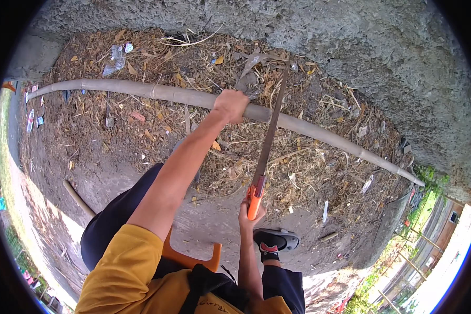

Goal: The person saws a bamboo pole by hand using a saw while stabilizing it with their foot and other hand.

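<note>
A long bamboo pole (141, 90) stretches from the far left to the right side, above ground strewn with dry leaves. My left hand (231, 106) is wrapped round it near the middle. My right hand (250, 214) grips the orange handle of a handsaw (269, 138), closer to my body. The saw's long, dark blade crosses the pole just right of my left hand, its tip pointing away toward the wall. Whether the teeth have cut into the bamboo cannot be made out.
A rough grey wall (350, 39) runs along the far side and curves round to the right. Crumpled clear plastic (115, 60) and a plastic bottle (30, 120) lie at the left. An orange chair (199, 261) is beneath me. My shoe (277, 239) rests beside my right forearm.
</note>
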### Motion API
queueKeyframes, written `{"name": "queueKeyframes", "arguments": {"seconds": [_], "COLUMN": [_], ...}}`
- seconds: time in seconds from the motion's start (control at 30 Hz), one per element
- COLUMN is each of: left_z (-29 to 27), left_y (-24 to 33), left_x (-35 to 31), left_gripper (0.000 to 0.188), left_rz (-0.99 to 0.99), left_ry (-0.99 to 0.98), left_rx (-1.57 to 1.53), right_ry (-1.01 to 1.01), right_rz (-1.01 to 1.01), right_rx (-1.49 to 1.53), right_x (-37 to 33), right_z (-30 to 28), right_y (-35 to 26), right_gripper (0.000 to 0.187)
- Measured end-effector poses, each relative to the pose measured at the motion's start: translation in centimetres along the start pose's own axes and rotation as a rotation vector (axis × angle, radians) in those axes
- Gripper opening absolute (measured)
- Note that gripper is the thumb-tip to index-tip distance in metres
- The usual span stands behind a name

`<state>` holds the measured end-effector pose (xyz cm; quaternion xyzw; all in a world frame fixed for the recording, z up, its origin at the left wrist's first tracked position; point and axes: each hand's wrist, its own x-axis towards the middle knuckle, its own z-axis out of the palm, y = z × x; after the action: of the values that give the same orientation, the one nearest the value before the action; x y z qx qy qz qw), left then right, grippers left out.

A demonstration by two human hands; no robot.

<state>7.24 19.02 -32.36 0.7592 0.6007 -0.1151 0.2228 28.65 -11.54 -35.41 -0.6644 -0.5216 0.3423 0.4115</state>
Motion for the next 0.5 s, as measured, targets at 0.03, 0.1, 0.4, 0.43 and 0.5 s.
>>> {"name": "queueKeyframes", "arguments": {"seconds": [0.03, 0.1, 0.4, 0.43, 0.5], "left_z": [0.6, 0.1, -0.3, -0.2, -0.2], "left_y": [-0.4, 0.2, 0.5, 0.4, 0.0], "left_x": [-0.1, -0.2, 0.6, 0.8, 0.9], "left_gripper": [0.035, 0.035, 0.035, 0.035, 0.035], "left_rz": [-0.009, 0.008, 0.02, 0.033, 0.019], "left_ry": [0.033, 0.004, -0.003, -0.006, -0.03], "left_rx": [0.003, 0.0, -0.002, 0.009, -0.004], "right_ry": [-0.008, -0.019, 0.014, 0.01, -0.049], "right_rz": [0.08, 0.045, 0.04, 0.032, 0.028], "right_rx": [-0.004, -0.042, 0.082, 0.118, 0.059], "right_x": [-2.5, -7.4, 6.2, 5.6, 2.4], "right_z": [-0.6, -2.8, 1.1, 1.0, -0.2], "right_y": [0.2, 1.1, -0.2, 0.1, 0.3], "right_gripper": [0.009, 0.007, 0.015, 0.013, 0.007]}}
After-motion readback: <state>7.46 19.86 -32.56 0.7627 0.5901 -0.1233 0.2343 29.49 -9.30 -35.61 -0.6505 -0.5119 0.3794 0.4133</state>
